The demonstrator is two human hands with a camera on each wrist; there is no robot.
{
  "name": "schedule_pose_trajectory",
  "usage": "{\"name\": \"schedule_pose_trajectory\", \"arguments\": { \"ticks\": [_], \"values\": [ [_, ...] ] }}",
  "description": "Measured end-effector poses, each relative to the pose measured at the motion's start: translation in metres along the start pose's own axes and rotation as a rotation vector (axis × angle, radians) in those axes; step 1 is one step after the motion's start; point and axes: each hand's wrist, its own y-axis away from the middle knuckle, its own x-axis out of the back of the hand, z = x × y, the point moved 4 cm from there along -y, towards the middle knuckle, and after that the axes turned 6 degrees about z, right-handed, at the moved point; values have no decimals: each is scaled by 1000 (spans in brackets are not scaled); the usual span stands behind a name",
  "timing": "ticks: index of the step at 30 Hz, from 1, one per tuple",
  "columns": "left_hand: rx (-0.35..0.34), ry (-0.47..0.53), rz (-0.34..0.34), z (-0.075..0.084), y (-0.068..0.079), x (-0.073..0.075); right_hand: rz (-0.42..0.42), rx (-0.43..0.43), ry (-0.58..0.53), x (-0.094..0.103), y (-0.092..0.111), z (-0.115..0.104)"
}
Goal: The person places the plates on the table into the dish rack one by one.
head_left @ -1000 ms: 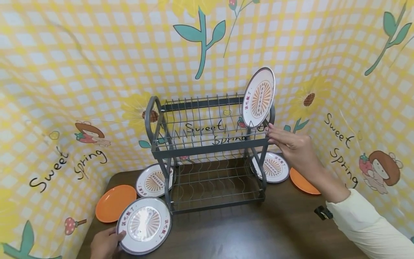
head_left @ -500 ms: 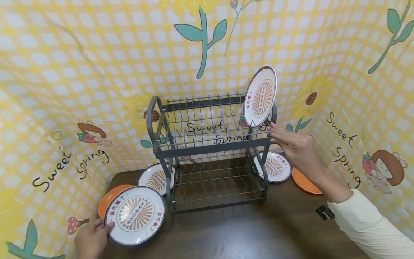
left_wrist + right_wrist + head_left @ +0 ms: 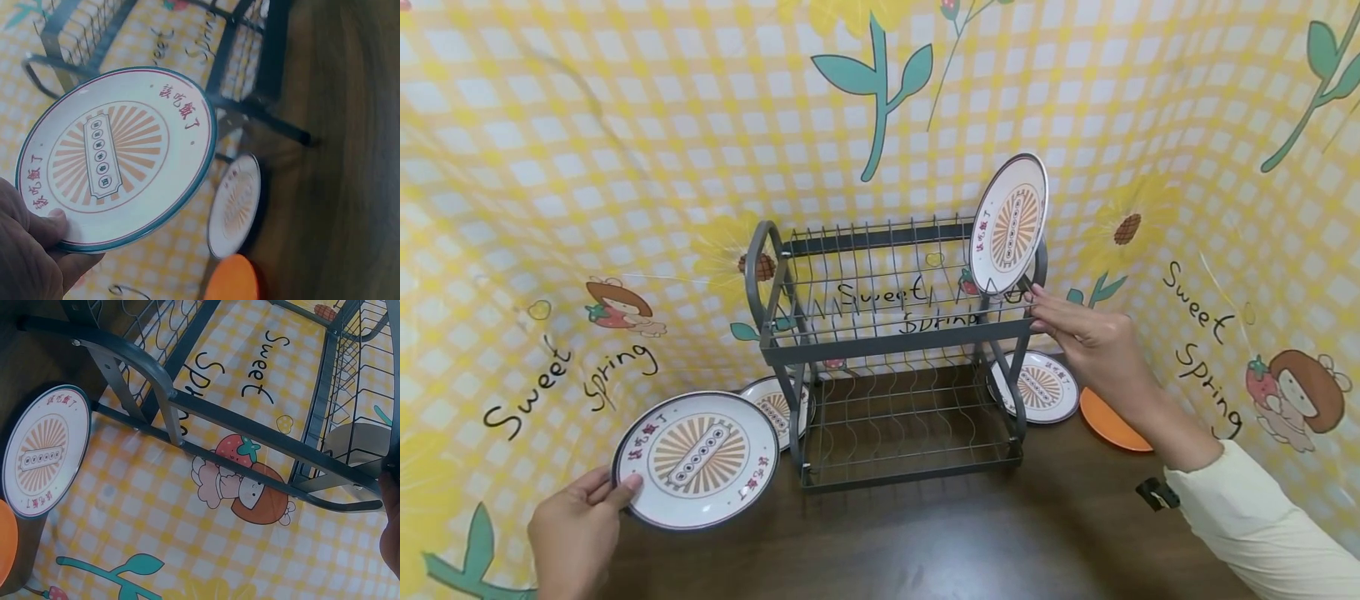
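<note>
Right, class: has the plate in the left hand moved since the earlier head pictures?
Yes. Against the rack in the head view, the plate in the left hand has moved leftward and higher in the picture.

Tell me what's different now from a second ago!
The left hand has lifted the held plate up and to the left, so in the head view it now hides the orange plate on that side. Nothing was visibly picked up or let go. The right hand stayed at the rack, and the upper plate stayed in its top.
</note>
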Motion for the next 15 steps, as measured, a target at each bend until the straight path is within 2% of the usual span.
{"name": "schedule_pose_trajectory", "arguments": {
  "ticks": [6, 8, 13, 15],
  "values": [
    [2, 84, 19, 24, 12, 5, -35, -12, 45, 2, 1, 1],
    [12, 170, 14, 30, 15, 5, -38, -10, 51, 2, 1, 1],
    [58, 459, -22, 46, 22, 7, -29, -3, 53, 1, 1, 0],
    [69, 526, -23, 52, 24, 7, -21, 1, 50, 1, 0, -1]
  ]
}}
